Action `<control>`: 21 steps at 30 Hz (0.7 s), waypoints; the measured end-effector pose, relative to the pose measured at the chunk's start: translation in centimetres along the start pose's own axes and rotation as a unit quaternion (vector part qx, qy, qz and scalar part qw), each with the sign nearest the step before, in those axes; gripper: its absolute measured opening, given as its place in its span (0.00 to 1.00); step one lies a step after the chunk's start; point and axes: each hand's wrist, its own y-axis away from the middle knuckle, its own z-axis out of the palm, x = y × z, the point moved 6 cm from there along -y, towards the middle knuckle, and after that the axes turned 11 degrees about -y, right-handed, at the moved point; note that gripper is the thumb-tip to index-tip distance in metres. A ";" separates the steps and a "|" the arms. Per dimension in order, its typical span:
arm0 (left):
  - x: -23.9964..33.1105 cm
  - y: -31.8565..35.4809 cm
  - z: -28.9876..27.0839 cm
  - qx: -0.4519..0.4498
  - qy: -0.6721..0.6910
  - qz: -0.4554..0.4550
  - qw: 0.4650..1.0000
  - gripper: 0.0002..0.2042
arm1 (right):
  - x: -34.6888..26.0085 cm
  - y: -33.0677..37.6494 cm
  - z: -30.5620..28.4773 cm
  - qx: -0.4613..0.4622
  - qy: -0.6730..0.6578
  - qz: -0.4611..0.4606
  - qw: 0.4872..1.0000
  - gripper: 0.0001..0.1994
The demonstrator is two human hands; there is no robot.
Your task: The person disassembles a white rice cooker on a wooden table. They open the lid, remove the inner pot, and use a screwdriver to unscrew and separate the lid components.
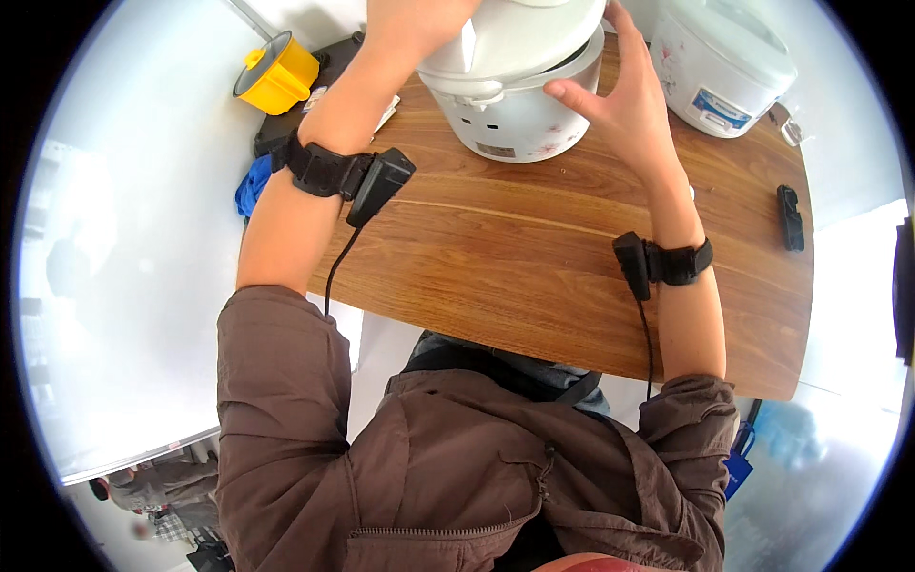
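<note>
A white rice cooker point(519, 124) with pink flower prints stands at the far side of the wooden table, cut off by the top of the head view. Its lid point(534, 43) is tilted, with a dark gap along the right of the rim. My left hand point(419, 24) is at the lid's left side; its fingers lie hidden or beyond the upper edge, so its grip does not show. At the cooker's right side is my right hand point(624, 105), thumb stretched toward the rim and fingers spread apart from it. Whether it presses on the cooker is unclear.
Another white flowered rice cooker point(720, 71) stands at the back right. A yellow pot point(276, 74) with a lid is at the back left, near a blue cloth point(253, 186). A small black object point(790, 217) lies near the right edge of the wooden table point(496, 257).
</note>
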 end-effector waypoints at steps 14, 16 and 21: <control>0.8 2.8 -0.7 0.017 0.097 -0.004 0.995 0.29 | -2.4 -0.3 1.5 0.112 -0.413 0.208 0.880 0.26; 0.1 4.3 -2.5 0.079 -0.002 0.033 0.996 0.26 | -3.2 0.0 1.6 0.126 -0.387 0.226 0.885 0.24; -5.9 11.7 -4.1 0.170 -0.030 0.007 0.985 0.17 | -1.8 -0.7 2.6 0.117 -0.433 0.237 0.862 0.22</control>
